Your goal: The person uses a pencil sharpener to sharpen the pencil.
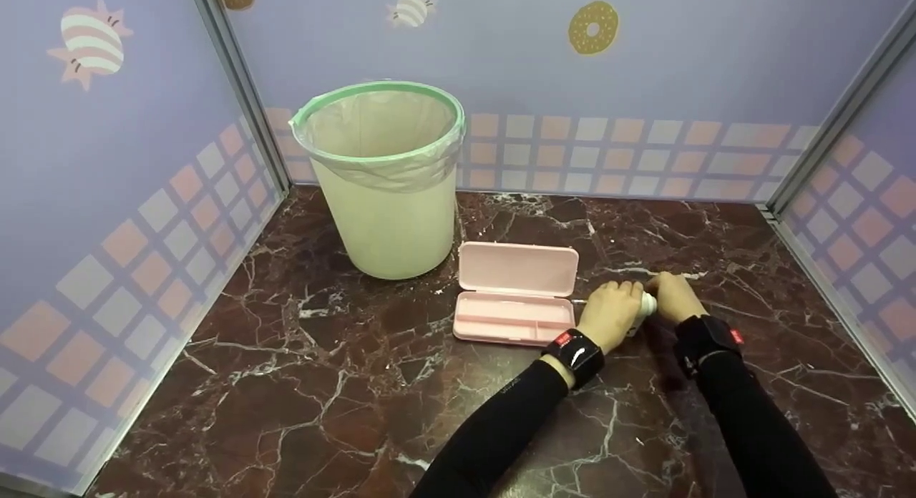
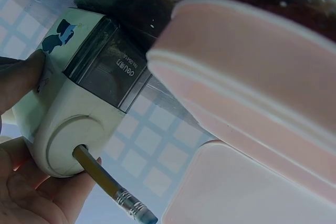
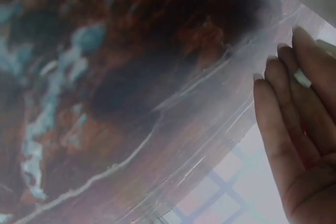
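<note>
My left hand (image 1: 612,313) grips a white crank pencil sharpener (image 2: 60,103) with a dark see-through shavings drawer (image 2: 110,69). A yellow pencil (image 2: 98,173) sticks out of its round front hole, its eraser end outward, toward the pink pencil case (image 1: 515,319). On the sharpener's far side is my right hand (image 1: 677,298), its fingers bent around a small pale piece (image 3: 302,78) that looks like the crank handle. Most of that handle is hidden by the fingers. The pencil case stands with its lid up, just left of my left hand.
A pale green waste bin (image 1: 390,226) with a clear liner stands at the back left, behind the pencil case. Patterned panels (image 1: 644,76) enclose the dark marbled tabletop (image 1: 343,412) at the back and both sides.
</note>
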The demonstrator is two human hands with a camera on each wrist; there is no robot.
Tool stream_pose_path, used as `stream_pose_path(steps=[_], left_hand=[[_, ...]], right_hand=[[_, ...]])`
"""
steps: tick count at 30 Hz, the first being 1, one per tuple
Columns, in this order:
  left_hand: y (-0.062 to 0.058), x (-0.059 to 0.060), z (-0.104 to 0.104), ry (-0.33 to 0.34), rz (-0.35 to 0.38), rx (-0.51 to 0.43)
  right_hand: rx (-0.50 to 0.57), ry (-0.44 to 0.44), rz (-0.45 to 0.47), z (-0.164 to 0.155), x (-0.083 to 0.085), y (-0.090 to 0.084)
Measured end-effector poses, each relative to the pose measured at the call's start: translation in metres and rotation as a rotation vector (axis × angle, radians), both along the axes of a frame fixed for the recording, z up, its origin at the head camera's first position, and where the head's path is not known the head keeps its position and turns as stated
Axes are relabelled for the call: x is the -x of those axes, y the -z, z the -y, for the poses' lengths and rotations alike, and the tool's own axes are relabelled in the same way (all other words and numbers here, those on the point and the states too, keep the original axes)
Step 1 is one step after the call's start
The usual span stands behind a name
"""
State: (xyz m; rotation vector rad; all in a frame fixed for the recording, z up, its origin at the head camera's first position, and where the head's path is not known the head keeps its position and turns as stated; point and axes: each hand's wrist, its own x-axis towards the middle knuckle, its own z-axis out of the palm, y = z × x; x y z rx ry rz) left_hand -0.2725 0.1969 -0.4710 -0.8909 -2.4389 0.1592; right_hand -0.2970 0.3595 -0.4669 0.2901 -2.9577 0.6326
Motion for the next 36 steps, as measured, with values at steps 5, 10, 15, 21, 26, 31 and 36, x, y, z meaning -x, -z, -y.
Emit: stream_pose_path(steps=[5, 10, 15, 21, 26, 31, 36], left_hand=[[-0.001, 0.0, 0.0, 0.0, 0.007, 0.006], [-0.001, 0.0, 0.0, -0.006, 0.013, 0.005], [0.0, -0.002, 0.0, -0.013, -0.004, 0.001], [-0.001, -0.002, -0.001, -0.014, -0.004, 0.011], [-0.002, -0.001, -0.001, -0.016, 0.023, 0.016], [-0.002, -0.001, 0.0, -0.024, 0.045, 0.025], [-0.003, -0.001, -0.001, -0.027, 0.061, 0.035]], right_hand=[[-0.033, -0.05, 0.045, -0.003, -0.004, 0.001], [-0.028, -0.065, 0.097, -0.003, -0.01, 0.001], [-0.011, -0.067, 0.154, -0.005, -0.018, -0.001], [-0.009, -0.106, 0.132, -0.007, -0.029, -0.004], [0.018, -0.156, 0.132, -0.006, -0.038, -0.01], [0.008, -0.194, 0.1, -0.005, -0.047, -0.016], [-0.001, -0.195, 0.075, -0.002, -0.056, -0.028]])
